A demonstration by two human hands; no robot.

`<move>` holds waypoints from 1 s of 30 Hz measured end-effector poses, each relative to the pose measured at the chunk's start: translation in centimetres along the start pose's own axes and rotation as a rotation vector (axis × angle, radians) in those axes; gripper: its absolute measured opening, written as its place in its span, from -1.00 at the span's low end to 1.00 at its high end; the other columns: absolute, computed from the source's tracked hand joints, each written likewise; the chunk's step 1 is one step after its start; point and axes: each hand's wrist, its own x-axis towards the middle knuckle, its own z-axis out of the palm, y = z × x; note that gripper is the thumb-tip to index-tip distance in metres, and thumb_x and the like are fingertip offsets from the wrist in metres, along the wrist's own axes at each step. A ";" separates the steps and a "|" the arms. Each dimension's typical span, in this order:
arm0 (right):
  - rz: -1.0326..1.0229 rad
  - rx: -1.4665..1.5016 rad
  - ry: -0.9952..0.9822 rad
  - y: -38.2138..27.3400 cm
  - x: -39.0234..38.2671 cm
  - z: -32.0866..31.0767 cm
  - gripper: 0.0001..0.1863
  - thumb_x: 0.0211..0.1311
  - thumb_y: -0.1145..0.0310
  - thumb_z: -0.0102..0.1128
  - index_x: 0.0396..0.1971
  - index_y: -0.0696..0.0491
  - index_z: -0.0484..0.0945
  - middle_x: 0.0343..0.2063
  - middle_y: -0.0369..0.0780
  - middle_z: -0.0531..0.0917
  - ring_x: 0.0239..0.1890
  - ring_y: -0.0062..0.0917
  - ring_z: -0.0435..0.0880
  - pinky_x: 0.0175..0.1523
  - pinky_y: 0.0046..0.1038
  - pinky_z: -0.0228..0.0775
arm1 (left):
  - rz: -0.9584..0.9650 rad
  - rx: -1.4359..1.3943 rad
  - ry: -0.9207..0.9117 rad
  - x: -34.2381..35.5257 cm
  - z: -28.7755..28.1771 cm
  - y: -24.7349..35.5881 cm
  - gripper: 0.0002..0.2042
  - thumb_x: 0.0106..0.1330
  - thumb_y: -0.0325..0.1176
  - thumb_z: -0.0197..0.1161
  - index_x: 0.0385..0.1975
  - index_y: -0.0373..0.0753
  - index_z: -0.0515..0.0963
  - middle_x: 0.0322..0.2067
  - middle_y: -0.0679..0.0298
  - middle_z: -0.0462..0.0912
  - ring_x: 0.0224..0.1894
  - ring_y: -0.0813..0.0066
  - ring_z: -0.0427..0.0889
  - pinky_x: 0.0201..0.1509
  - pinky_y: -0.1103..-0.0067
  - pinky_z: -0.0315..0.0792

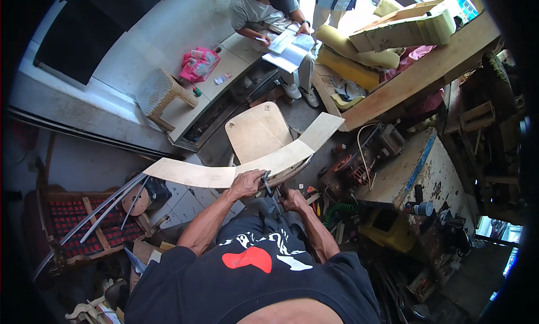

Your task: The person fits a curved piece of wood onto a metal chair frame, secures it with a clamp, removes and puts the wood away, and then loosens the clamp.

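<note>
A long curved strip of pale wood (208, 176), made of joined segments, lies across in front of me. At the middle of its near edge stands a dark metal clamp (268, 185). My left hand (247, 184) rests at that edge, its fingers curled at the clamp's upper part. Lower and to the right, my right hand (293, 200) is closed at the clamp's lower end; its fingertips are partly hidden. Just beyond the strip is a chair-like piece with a light wooden panel (258, 132), and a curved rim shows beneath the strip's right half.
Beyond, a seated person (255, 15) holds papers on a tiled ledge, near a pink bag (200, 65) and woven stool (163, 97). At right are a machine (365, 158) and worn cabinet (438, 172). Left, metal tubes (106, 206) lean over a red-black webbed frame (92, 220).
</note>
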 end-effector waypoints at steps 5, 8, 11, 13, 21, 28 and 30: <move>-0.035 -0.151 0.180 2.8 1.5 3.6 -0.12 0.14 0.28 0.22 0.35 0.20 -0.09 -0.26 0.16 0.62 -0.17 0.03 0.62 -0.09 -0.10 0.43 | 0.013 -0.021 -0.045 0.6 -0.5 1.0 -0.62 0.23 -0.40 0.03 0.08 -0.21 0.48 -0.09 0.03 0.58 -0.02 0.01 0.56 0.05 0.28 0.45; -0.076 0.054 0.220 3.1 1.5 3.8 -0.61 0.04 0.29 0.24 -0.15 0.18 0.46 -0.28 0.11 0.63 -0.16 0.02 0.61 -0.09 -0.13 0.43 | 0.058 -0.004 -0.018 0.3 -0.3 0.7 -0.62 0.23 -0.43 0.03 0.07 -0.21 0.47 -0.14 0.03 0.58 -0.06 0.00 0.56 0.01 0.27 0.46; -0.247 0.172 0.292 4.2 2.1 5.1 -0.63 0.11 0.29 0.13 -0.11 0.17 0.48 -0.18 0.12 0.61 -0.07 -0.06 0.59 0.00 -0.20 0.40 | 0.113 0.000 -0.065 0.6 -0.5 0.8 -0.62 0.22 -0.46 0.04 0.08 -0.22 0.45 -0.17 0.03 0.57 -0.08 0.00 0.56 0.00 0.28 0.46; -0.181 0.316 0.286 3.2 1.8 5.7 -0.62 0.14 0.28 0.08 -0.08 0.17 0.48 -0.15 0.09 0.61 -0.05 -0.13 0.58 0.05 -0.25 0.37 | 0.097 0.010 -0.115 0.9 -0.8 0.6 -0.61 0.22 -0.47 0.04 0.09 -0.23 0.44 -0.18 0.03 0.57 -0.08 -0.01 0.56 -0.01 0.29 0.46; 0.023 0.539 0.217 0.9 1.4 5.4 -0.60 0.17 0.23 0.00 -0.10 0.17 0.52 -0.25 0.00 0.63 -0.13 -0.29 0.59 0.01 -0.32 0.36 | 0.115 -0.077 -0.079 0.9 -0.9 1.2 -0.58 0.19 -0.57 -0.03 0.08 -0.19 0.46 -0.19 0.02 0.58 -0.05 0.02 0.57 0.02 0.32 0.46; 0.102 0.361 0.345 0.0 1.5 5.5 -0.46 0.13 0.00 0.05 -0.18 0.22 0.57 -0.26 0.18 0.61 -0.17 0.03 0.61 0.01 -0.19 0.39 | 0.039 -0.027 -0.171 1.4 -2.0 1.5 -0.47 0.14 -0.61 -0.03 0.17 -0.14 0.43 0.04 0.01 0.56 0.11 0.07 0.53 0.20 0.40 0.41; 0.100 0.376 0.270 0.6 2.4 5.0 -0.46 0.13 0.00 0.05 -0.19 0.22 0.59 -0.27 0.19 0.61 -0.18 0.04 0.61 0.01 -0.19 0.39 | 0.005 -0.004 -0.174 1.1 -1.1 0.6 -0.39 0.02 -0.63 0.07 0.18 -0.12 0.43 0.12 0.02 0.50 0.20 0.08 0.46 0.29 0.39 0.34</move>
